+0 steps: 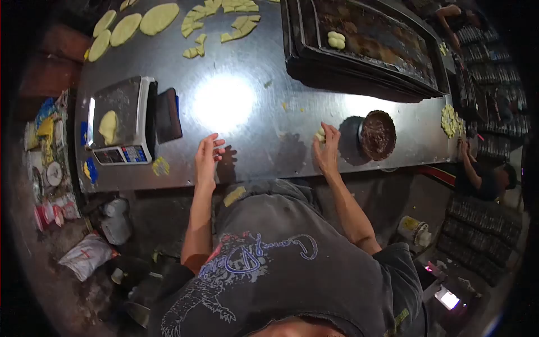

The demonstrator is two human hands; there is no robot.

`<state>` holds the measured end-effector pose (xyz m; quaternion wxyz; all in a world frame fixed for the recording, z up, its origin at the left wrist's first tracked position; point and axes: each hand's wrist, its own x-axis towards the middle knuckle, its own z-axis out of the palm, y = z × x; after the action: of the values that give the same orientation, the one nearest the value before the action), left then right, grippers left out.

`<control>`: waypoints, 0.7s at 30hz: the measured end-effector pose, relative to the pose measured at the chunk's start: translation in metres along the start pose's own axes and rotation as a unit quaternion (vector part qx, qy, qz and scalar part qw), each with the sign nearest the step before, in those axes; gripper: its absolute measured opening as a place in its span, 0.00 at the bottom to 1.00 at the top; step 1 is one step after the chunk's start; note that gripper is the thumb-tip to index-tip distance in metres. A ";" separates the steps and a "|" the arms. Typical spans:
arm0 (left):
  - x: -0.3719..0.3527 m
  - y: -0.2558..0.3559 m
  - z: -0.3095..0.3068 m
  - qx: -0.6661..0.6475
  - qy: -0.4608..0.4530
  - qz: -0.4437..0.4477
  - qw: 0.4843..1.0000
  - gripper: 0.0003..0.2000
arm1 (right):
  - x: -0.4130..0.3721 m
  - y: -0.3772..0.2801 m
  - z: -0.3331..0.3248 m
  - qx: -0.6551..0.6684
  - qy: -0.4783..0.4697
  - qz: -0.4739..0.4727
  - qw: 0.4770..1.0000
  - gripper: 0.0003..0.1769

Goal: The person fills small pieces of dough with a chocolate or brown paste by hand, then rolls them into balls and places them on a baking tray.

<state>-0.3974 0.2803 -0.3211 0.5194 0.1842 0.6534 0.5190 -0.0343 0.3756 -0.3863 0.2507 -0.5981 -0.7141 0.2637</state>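
Observation:
My right hand (328,148) is closed round a small pale dough piece (320,135), just left of a round bowl (378,135) with dark brown filling. My left hand (209,157) hovers near the table's front edge, its fingers apart and nothing in them. To its left, a lump of dough (108,127) rests on a digital scale (124,106). A dark flat block (168,115) lies beside the scale. On the top one of the stacked trays (382,42) sits a small cluster of dough balls (336,40).
Flat dough rounds (159,19) and cut dough strips (241,28) lie along the far side of the metal table (252,157). More dough pieces (450,121) are at the right end, near a co-worker's arm (470,168). Another person's arm (446,14) shows at upper right.

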 end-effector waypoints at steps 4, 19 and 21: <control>0.040 0.019 -0.006 0.005 -0.019 -0.003 1.000 0.21 | -0.003 -0.004 0.027 -0.189 -0.044 0.039 0.980 0.41; 0.353 0.072 0.078 0.324 0.027 0.312 0.892 0.27 | 0.350 -0.197 0.137 0.125 -0.268 -0.086 0.951 0.19; 0.381 0.089 0.096 0.360 0.046 0.224 0.905 0.29 | 0.412 -0.175 0.182 0.058 -0.179 -0.183 0.965 0.24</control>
<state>-0.4897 0.6596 -0.4215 0.2572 0.4763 0.7601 0.3595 -0.3484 0.7428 -0.3844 0.1969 -0.3852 -0.8280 0.3567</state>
